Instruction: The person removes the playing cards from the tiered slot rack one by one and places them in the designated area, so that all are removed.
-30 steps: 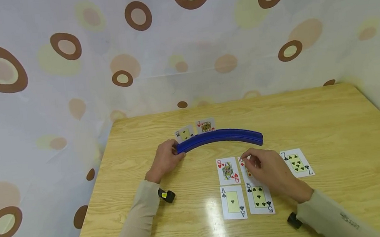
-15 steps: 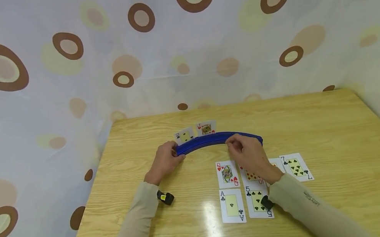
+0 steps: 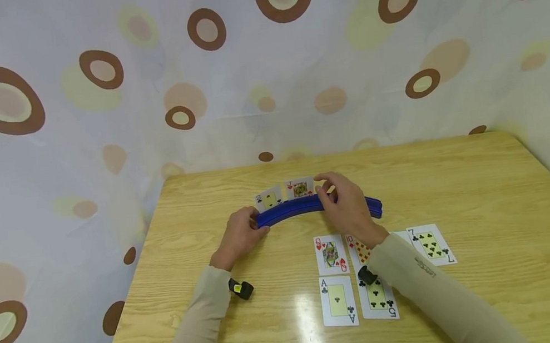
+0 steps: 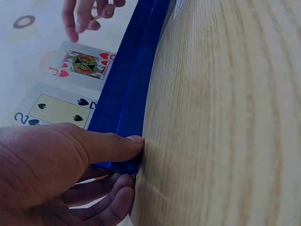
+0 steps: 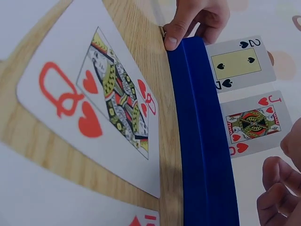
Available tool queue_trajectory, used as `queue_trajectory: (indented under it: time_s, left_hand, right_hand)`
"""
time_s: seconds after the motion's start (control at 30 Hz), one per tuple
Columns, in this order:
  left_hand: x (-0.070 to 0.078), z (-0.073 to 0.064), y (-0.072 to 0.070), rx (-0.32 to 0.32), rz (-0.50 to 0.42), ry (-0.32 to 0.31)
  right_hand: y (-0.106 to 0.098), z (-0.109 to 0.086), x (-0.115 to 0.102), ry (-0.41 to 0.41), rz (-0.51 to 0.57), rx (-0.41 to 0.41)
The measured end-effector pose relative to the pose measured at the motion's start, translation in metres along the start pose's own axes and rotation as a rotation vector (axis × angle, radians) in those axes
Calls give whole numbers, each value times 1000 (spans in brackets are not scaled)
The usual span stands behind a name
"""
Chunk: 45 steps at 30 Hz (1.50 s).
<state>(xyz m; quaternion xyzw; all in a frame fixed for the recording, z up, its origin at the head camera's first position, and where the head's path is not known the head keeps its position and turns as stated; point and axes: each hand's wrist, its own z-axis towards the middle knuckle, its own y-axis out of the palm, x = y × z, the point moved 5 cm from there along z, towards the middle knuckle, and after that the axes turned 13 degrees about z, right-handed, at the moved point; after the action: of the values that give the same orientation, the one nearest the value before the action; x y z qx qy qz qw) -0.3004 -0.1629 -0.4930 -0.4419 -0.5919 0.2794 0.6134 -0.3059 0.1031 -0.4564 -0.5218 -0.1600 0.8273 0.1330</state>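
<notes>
My left hand (image 3: pixel 238 234) grips the left end of a curved blue playing card holder (image 3: pixel 289 209), thumb (image 4: pixel 117 146) along its front and fingers underneath. Two cards stand upright in its slot: the two of spades (image 3: pixel 269 198) near that hand, and the jack of hearts (image 3: pixel 300 188) to its right. Just right of the jack, my right hand (image 3: pixel 351 208) reaches over the holder with bent, relaxed fingers and nothing between them. Its fingertips are close to the jack's edge in the right wrist view, where the jack (image 5: pixel 254 125) shows whole.
Face up on the wooden table (image 3: pixel 221 333) lie the queen of hearts (image 3: pixel 331 255), ace of clubs (image 3: pixel 338 300), ten of diamonds (image 3: pixel 361 252), five of clubs (image 3: pixel 378 299) and seven of clubs (image 3: pixel 431 244). My right sleeve (image 3: pixel 438 288) partly covers some of them. A patterned cloth (image 3: pixel 324 65) hangs behind the table.
My right hand has moved from above the ten of diamonds up and left, over the holder to beside the jack of hearts. My left hand keeps its grip on the holder's end.
</notes>
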Motion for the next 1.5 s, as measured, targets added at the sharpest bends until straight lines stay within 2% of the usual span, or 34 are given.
queue_trajectory:
  time_s: [0.13,0.27,0.5,0.8,1.1,1.3,1.5]
  left_hand:
    - [1,0,-2,13,3,6]
    - [1,2,-3,21,7,1]
    - [-1,1,0,22,3,-1]
    - [-2,2,1,32,-7,4]
    - [-2,3,0,25,-8,-1]
    - [-1,6,0,16,-4,9]
    - [0,10,-3,23,-1,13]
  right_hand:
    - [0,2,-1,-42,5,33]
    - [2,6,-2,-31,39,41]
    - [9,10,0,30,56,24]
    - [13,15,-1,-1,46,-29]
    - [1,13,-4,22,83,0]
    - [-8,9,-4,77,76,1]
    - [-23,6,-7,45,35,13]
